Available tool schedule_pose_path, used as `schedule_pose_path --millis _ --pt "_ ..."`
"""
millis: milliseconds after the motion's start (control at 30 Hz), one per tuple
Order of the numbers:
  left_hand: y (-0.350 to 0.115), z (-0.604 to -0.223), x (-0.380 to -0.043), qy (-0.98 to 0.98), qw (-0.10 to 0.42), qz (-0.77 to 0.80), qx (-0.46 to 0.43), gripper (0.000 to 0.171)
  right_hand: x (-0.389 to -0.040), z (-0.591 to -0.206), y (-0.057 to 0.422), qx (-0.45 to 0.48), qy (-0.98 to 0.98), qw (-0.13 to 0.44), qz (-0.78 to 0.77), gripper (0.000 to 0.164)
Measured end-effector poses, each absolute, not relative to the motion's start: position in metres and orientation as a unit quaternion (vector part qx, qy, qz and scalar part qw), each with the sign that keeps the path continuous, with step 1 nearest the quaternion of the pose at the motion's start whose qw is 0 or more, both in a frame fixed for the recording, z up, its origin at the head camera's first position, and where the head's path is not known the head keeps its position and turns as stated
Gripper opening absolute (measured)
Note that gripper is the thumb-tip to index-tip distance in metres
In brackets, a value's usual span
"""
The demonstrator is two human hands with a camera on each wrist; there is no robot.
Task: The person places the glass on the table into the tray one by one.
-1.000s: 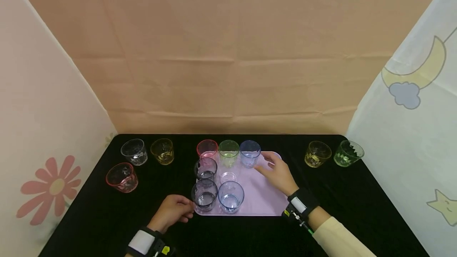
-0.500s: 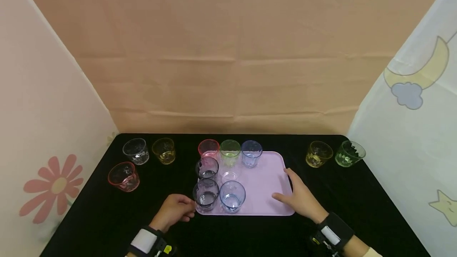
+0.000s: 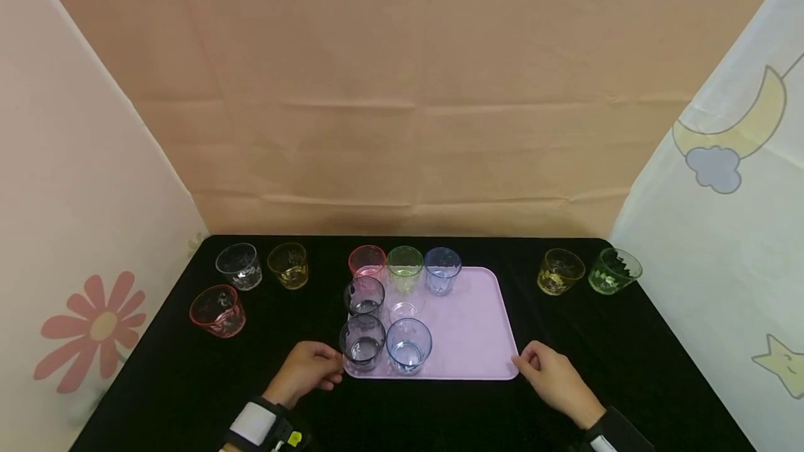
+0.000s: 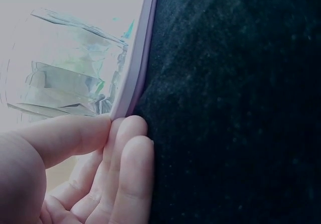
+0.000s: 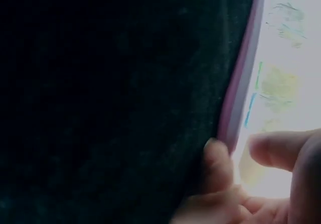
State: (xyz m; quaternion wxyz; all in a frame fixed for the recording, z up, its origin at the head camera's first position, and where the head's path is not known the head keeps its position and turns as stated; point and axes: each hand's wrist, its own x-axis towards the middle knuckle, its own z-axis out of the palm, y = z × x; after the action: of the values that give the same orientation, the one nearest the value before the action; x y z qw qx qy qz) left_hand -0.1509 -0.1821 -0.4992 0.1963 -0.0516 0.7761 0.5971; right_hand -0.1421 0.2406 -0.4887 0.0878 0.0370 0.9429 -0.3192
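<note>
Presumably for balanced support, the left hand (image 3: pixel 309 372) is pinching the lilac tray (image 3: pixel 472 332), lower centre of frame, at its lower-left corner; the right hand (image 3: pixel 554 377) is gripping the lower-right corner.

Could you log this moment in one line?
left hand: pinches tray corner | right hand: at other near corner | glasses: on and beside tray

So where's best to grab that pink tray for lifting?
Probably the raised rim of the tray, midway along its left and right sides, coming from outside. It lies flat, and glasses crowd its left and far edges, so gripping only the near corners might tip it.
</note>
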Motion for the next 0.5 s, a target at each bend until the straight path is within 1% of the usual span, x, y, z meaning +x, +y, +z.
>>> schedule_pose_path --millis 167,333,500 --pt "-0.1807 -0.4989 -0.1506 0.776 0.196 0.596 -0.056 0.014 -0.1402 -0.4945 0.2412 0.04 0.942 0.113 -0.315 0.028" --pt "-0.1814 -0.5007 -0.1501 0.775 0.191 0.601 -0.044 0.014 -0.1392 -0.4968 0.238 0.041 0.952 0.096 -0.289 0.035" --pt "-0.1797 -0.503 -0.1476 0.795 0.174 0.58 -0.036 0.015 -0.1378 -0.4982 0.2364 0.046 0.955 0.086 -0.279 0.036"
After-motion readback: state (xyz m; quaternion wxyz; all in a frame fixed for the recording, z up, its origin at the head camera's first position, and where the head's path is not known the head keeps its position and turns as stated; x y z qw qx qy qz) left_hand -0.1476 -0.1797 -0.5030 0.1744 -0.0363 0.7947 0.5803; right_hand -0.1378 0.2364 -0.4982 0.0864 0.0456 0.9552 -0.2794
